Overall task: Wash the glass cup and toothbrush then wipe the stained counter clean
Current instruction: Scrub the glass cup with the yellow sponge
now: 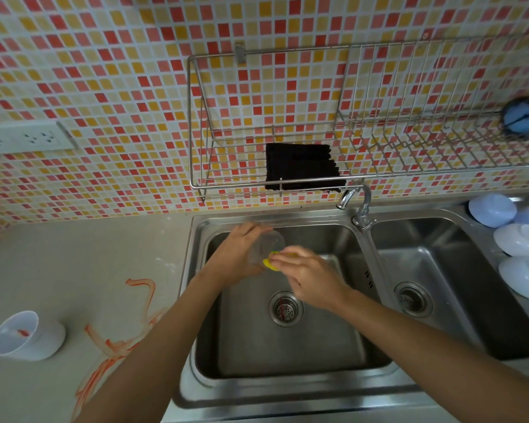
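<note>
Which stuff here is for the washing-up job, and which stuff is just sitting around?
For the job:
glass cup, held by the left hand
yellow sponge, held by the right hand
orange stain on the counter
sink
black cloth, probably for wiping

Just sitting around:
white cup
white bowls
wire rack
wall socket

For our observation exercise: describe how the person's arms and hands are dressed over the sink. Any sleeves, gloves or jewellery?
Both forearms are bare as far as the view shows: no sleeves. The left hand and right hand wear no gloves, and no watch, bracelet or ring shows.
</note>
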Motion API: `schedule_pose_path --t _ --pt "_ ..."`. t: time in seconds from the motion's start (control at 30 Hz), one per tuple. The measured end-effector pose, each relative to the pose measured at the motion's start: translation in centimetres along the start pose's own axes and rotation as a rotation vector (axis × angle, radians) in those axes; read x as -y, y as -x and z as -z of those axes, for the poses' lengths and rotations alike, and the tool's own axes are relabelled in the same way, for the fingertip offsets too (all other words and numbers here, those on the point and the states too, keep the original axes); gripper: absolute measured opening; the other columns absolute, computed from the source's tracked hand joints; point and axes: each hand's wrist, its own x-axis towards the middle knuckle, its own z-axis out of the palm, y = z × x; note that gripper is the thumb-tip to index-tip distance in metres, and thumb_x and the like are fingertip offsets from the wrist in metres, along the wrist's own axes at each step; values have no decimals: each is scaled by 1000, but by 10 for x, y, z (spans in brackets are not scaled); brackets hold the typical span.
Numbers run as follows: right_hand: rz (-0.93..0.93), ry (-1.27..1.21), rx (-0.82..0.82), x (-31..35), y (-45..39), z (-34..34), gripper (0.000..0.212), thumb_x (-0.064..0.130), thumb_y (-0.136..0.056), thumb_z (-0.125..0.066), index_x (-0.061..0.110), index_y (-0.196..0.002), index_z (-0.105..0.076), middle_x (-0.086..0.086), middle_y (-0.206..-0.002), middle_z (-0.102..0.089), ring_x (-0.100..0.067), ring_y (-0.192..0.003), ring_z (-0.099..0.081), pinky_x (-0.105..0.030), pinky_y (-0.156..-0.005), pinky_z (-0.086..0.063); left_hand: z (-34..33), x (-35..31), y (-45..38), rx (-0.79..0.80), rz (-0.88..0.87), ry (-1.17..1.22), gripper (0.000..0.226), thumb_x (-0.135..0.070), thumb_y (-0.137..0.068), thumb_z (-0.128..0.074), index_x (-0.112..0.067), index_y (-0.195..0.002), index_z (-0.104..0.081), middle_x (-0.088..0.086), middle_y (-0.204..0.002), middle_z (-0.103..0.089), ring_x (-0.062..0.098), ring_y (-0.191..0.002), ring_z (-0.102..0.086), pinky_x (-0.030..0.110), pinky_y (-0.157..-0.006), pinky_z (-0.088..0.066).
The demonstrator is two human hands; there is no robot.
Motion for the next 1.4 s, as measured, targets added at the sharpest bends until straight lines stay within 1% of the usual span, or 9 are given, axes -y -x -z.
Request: schedule_pose_path --t 0.17,0.37,0.5,0.67,0.73,0.9,1.07,1.23,1.4 --pt "178 234 85 -32 -20 28 42 -5 -65 -75 9 -104 -74 -2 -111 -72 -27 -106 -64 -40 -91 -54 -4 -11 1 11 22 48 85 -27 -64 -85 -20 -139 -44 0 -134 -47 18 -122 -43 30 -103 -39" --pt "125 219 45 -21 -14 19 33 6 -82 -52 9 -109 -69 -1 -117 -68 -24 -110 -57 -38 -94 -50 8 -3 -9 -3 43 76 85 -29 -63 -85 -24 -138 -46 -4 -130 -49 13 -119 -43 28 -99 -41" --pt "78 227 3 -17 -9 12 15 9 -89 -58 12 -102 -65 2 -107 -66 -21 -101 -55 -35 -81 -52 6 -4 -7 16 55 87 85 -32 -65 -85 -24 -139 -44 -4 -134 -49 11 -121 -43 25 -100 -39" --pt "32 243 -134 -11 -13 10 13 4 -90 -58 11 -98 -66 1 -100 -67 -22 -95 -58 -35 -76 -52 7 -12 -3 -20 125 169 91 -28 -73 -80 -18 -148 -30 1 -146 -43 17 -133 -38 22 -104 -28" --pt "1 224 -163 -6 -15 11 10 4 -90 -58 10 -95 -65 1 -98 -67 -22 -93 -59 -36 -75 -52 4 -16 -1 -45 169 130 96 -34 -69 -81 -20 -147 -28 0 -146 -41 18 -132 -35 24 -103 -28" --pt "-30 163 -129 1 -21 13 8 7 -90 -59 10 -94 -66 1 -100 -68 -22 -94 -58 -37 -76 -51 -4 -10 -3 -179 243 -67 92 -60 -58 -80 -14 -130 -47 4 -123 -51 20 -112 -47 33 -93 -43" --pt "-3 93 24 -12 -20 11 33 1 -85 -57 8 -116 -67 -2 -117 -68 -24 -106 -57 -38 -87 -52 9 -3 -3 -159 177 -35 84 -44 -63 -84 -13 -134 -50 5 -131 -51 22 -121 -44 30 -98 -37" --pt "86 204 40 -26 -42 29 35 0 -75 -73 10 -109 -72 1 -108 -73 -28 -102 -61 -44 -79 -54 11 -9 -4 0 149 1 87 -32 -61 -88 -17 -136 -47 0 -133 -51 18 -122 -44 31 -104 -39" --pt "5 196 -85 -17 -43 29 34 -2 -73 -75 12 -105 -74 1 -109 -72 -25 -102 -58 -38 -83 -55 30 -14 -12 -153 86 -7 82 -28 -60 -89 -11 -131 -52 2 -126 -55 16 -116 -45 25 -95 -34"
